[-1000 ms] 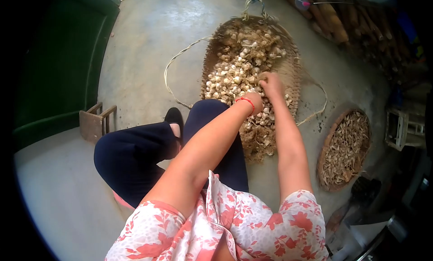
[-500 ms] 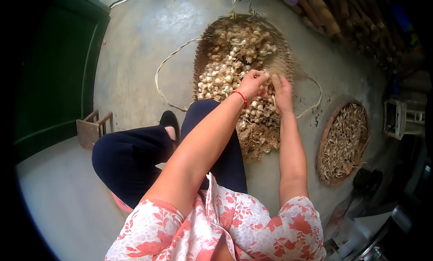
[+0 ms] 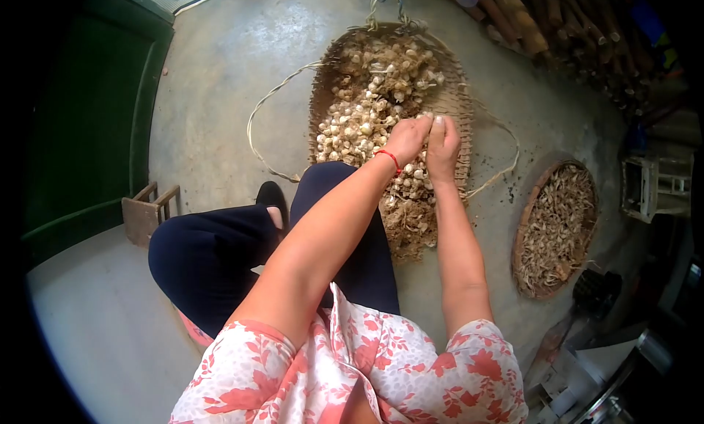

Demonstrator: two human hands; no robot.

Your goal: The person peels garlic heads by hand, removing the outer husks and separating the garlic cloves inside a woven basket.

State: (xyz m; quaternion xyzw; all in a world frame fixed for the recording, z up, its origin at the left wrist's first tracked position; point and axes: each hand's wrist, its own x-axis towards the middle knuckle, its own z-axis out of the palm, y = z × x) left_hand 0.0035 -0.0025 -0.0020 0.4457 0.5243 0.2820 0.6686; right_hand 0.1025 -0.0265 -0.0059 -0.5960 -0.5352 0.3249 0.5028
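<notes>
A long woven basket (image 3: 451,101) lies on the floor, heaped with pale garlic bulbs (image 3: 341,130) and dry brown husks and roots (image 3: 407,233). My left hand (image 3: 408,139), with a red cord at the wrist, is closed above the middle of the heap. Against its fingertips, my right hand (image 3: 443,149) is closed too, thumb pressed to the curled fingers. The two hands meet at a pinch, and whatever lies between the fingers is hidden. Loose garlic bulbs show just below the wrists.
Rope loops (image 3: 253,134) hang off the basket's sides. To the right sits a round tray (image 3: 519,240) of dry pieces. A small wooden stool (image 3: 147,215) stands left, by a green door (image 3: 81,123). Wooden poles (image 3: 528,24) are stacked at the far right.
My right hand has closed from a more open pose and moved slightly left, in against my left hand. The whole view has shifted a little.
</notes>
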